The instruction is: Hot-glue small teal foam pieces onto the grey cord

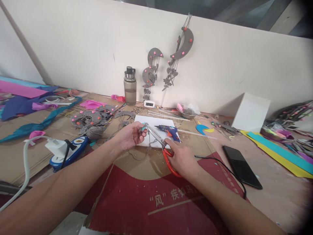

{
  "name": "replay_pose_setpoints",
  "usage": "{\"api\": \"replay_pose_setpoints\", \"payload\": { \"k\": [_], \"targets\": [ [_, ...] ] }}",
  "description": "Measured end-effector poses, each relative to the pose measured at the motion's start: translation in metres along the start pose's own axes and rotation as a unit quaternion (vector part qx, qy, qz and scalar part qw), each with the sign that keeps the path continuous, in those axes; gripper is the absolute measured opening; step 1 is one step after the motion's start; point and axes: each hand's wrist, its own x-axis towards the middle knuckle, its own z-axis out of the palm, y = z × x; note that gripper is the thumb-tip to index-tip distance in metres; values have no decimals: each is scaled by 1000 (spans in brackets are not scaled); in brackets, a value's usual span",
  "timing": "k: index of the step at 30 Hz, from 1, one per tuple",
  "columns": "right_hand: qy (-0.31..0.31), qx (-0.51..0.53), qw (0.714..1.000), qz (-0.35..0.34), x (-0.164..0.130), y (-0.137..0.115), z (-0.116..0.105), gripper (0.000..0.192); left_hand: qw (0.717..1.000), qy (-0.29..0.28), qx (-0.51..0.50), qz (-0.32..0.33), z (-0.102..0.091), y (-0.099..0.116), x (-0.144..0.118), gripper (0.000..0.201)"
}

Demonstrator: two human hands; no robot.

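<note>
Near the middle of the cardboard-covered table (29,153), just in front of the white sheet (156,122), the left hand (129,135) pinches a small teal scrap (144,128) at its fingertips, while the right hand (182,158) grips the red-handled scissors (161,145), blades parted around it. The scrap looks light, thin and floppy, so a pinch close beside the cut line seems best. Its shape, and the thin thread dangling under it, are hard to make out.

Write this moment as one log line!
left hand: pinches small teal piece | right hand: red-handled metal scissors, blades at piece
</note>
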Motion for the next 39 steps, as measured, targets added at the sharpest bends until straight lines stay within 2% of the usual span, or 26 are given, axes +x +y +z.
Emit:
{"api": "replay_pose_setpoints", "payload": {
  "k": [19,23,26,29,31,33,36,39],
  "targets": [
    [-16,-16,1000,-7,-2,1,-4,38,1000,13,12,7,2,4,-2,6],
    [-11,20,1000,-10,-2,1,-4,37,999,16,19,29,-3,5,1,7],
    [-3,84,996,-18,0,4,-3,36,996,40,42,71,-9,5,5,6],
    [36,149,988,-20,3,10,-4,34,990,71,63,103,-12,5,8,3],
    [63,169,983,2,7,17,-7,34,988,85,73,107,-12,4,9,4],
    [64,166,983,47,12,25,-10,34,986,92,90,109,-10,2,8,5],
    [62,109,982,143,19,42,-14,37,982,84,124,114,-7,1,6,7],
    [72,34,975,208,23,61,-16,38,979,73,145,121,-7,0,6,11]
  ]
}}
